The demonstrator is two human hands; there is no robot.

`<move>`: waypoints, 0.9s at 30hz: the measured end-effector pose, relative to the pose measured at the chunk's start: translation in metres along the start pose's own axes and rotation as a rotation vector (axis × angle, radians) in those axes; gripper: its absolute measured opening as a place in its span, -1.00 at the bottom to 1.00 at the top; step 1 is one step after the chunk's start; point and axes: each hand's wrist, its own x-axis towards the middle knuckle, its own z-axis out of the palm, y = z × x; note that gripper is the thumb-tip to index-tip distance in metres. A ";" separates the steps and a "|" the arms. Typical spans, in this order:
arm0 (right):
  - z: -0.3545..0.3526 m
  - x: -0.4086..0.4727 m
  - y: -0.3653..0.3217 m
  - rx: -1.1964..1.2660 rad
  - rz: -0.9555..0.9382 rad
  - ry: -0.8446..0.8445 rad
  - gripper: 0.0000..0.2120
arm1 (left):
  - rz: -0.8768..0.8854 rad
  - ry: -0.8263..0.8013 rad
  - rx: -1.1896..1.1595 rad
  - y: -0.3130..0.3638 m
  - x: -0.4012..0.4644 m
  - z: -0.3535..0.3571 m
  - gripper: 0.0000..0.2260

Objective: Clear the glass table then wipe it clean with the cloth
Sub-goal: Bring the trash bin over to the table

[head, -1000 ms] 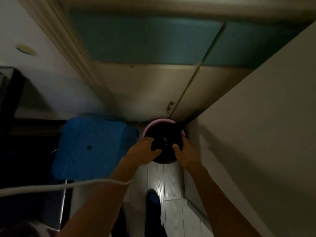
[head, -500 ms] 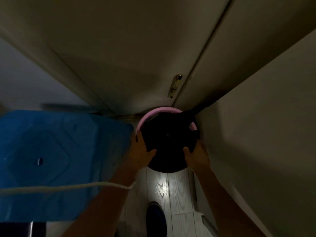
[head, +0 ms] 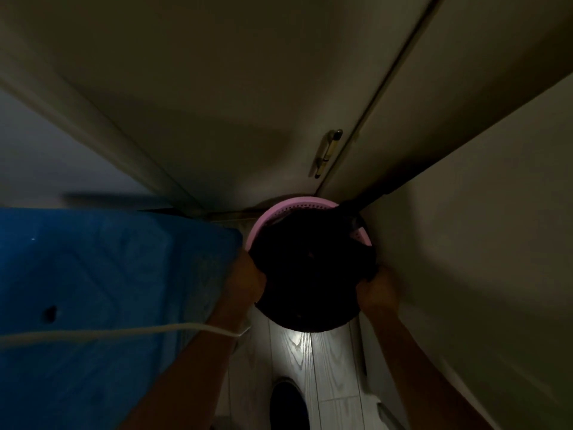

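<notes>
Where door meets wall, pink basket of dark cloth, left hand and right hand gripping it.

The pink basket looks like perforated matt plastic, the floor pale grained wood with a sheen, the door handle shiny metal — the blue lid smooth moulded plastic.
</notes>
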 end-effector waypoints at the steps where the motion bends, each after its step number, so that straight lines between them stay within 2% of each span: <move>1: -0.005 -0.006 -0.002 0.005 0.010 0.002 -0.84 | -0.003 0.003 0.015 0.005 -0.007 -0.006 -0.79; 5: -0.036 -0.033 -0.017 0.040 0.048 0.027 -0.81 | 0.116 0.026 -0.006 0.020 -0.033 -0.026 -0.85; 12: -0.116 -0.107 -0.057 0.095 0.044 0.029 -0.77 | 0.129 0.031 0.061 0.081 -0.130 -0.093 -0.85; 18: -0.203 -0.187 -0.101 0.137 -0.008 0.026 -0.84 | 0.192 -0.006 0.181 0.124 -0.220 -0.181 -0.77; 20: -0.240 -0.221 -0.123 0.128 -0.051 0.019 -0.83 | 0.200 -0.066 0.151 0.143 -0.256 -0.220 -0.83; 22: -0.269 -0.249 -0.141 0.096 -0.091 0.013 -0.86 | 0.212 -0.114 0.109 0.154 -0.283 -0.251 -0.80; 24: -0.299 -0.277 -0.161 0.104 -0.120 0.014 -0.91 | 0.223 -0.099 0.097 0.167 -0.314 -0.281 -0.82; 27: -0.332 -0.310 -0.186 0.111 -0.141 -0.008 -0.85 | 0.233 -0.056 0.078 0.181 -0.353 -0.315 -0.78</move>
